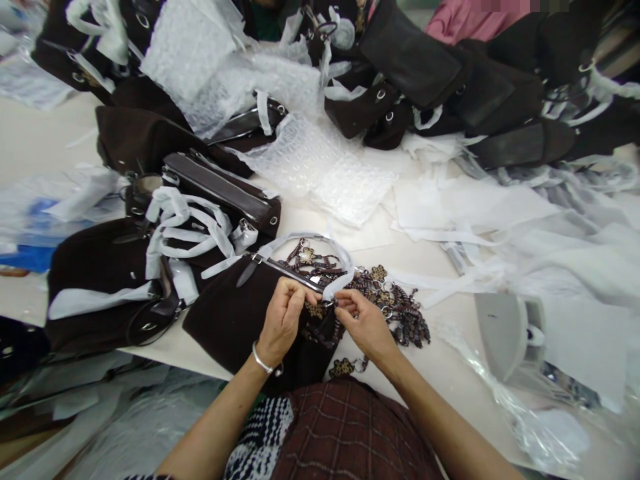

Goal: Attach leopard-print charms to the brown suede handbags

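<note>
A dark brown bag point(230, 310) lies at the table's front edge, its wrapped white handle point(345, 257) arching over the top. My left hand point(286, 313) is closed on the bag's top edge, thumb and fingers pinched together. At the handle's right end, my right hand point(363, 320) pinches a small dark part near a metal ring; the exact part is too small to tell. A heap of beaded cords with flower-shaped charms point(407, 317) lies behind and right of the bag. One more flower charm point(341, 367) hangs near my lap.
More dark bags point(95, 280) with wrapped handles lie at the left, and others point(500, 93) are piled at the back right. Bubble wrap point(300, 153) covers the middle back. White sheets point(565, 233) and a grey holder point(503, 333) are on the right.
</note>
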Demonstrator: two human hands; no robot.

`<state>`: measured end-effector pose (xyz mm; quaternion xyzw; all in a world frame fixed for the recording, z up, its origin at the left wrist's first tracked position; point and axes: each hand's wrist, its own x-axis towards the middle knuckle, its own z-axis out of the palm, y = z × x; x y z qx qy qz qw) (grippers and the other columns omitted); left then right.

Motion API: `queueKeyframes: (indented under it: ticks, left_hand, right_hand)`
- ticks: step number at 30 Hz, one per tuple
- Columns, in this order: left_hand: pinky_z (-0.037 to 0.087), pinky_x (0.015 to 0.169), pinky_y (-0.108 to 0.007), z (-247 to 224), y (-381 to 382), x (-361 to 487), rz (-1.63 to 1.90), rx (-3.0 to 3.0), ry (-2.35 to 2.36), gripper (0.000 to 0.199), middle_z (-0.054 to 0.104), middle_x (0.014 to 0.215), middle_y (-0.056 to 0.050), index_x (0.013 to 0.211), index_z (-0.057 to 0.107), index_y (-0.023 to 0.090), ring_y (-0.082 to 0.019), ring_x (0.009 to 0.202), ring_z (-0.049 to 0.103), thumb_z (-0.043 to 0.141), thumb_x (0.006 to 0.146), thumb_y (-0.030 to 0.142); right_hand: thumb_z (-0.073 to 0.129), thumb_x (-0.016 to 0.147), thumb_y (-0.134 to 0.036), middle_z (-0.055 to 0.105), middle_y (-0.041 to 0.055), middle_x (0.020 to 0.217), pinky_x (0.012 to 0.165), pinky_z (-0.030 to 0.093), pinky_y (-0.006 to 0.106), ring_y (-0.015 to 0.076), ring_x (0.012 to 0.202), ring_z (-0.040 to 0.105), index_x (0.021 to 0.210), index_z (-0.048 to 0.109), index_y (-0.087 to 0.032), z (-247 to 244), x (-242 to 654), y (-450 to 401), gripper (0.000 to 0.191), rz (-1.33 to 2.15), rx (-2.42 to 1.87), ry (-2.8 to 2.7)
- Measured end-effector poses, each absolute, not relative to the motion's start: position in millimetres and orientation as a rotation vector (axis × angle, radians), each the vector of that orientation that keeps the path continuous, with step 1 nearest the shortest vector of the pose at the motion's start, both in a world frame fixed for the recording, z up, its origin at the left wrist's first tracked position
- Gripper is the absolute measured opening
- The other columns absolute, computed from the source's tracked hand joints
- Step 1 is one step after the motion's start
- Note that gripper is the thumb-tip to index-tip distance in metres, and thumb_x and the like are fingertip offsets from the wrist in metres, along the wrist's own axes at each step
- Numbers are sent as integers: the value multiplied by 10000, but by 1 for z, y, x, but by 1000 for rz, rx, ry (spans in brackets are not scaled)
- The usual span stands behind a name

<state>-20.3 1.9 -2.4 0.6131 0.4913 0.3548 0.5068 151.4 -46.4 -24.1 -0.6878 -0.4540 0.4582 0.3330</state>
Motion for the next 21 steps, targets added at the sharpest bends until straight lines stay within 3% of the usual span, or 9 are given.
queueKeyframes:
  ticks: [4, 10, 16, 21]
  left_hand:
    - [451, 722, -253, -13, 10, -19, 722, 1412, 1257, 177, 588, 736, 10, 824, 515, 195, -139, 717, 576, 465, 931, 327]
    - [437, 734, -249, -20, 16, -18, 473, 1554, 1194, 133, 651, 836, -4, 879, 623, 194, -153, 776, 586, 502, 879, 247]
    - [428, 794, -290, -11, 11, -11, 334, 2027, 1098, 136, 637, 865, -31, 904, 591, 203, -180, 848, 581, 459, 907, 167]
    - [414, 762, -279, -13, 13, -7, 175, 2252, 966, 183, 626, 835, -35, 858, 579, 199, -179, 829, 567, 423, 935, 144]
  right_hand:
    - [582, 743, -170, 648, -2, 789, 622, 452, 266, 134, 626, 550, 967, 678, -207, -22, 154, -43, 247, 1222, -1830, -1302]
    - [598, 742, -169, 628, 0, 766, 616, 430, 274, 125, 574, 519, 870, 687, -209, -12, 149, -52, 162, 1151, -1871, -1382]
    - [587, 819, -342, 655, 16, 784, 596, 457, 267, 152, 654, 579, 867, 636, -205, -20, 140, -59, 153, 1310, -1735, -891]
    - [586, 796, -301, 642, -27, 685, 523, 406, 229, 104, 518, 538, 986, 538, -181, -33, 139, -56, 230, 1450, -1600, -523]
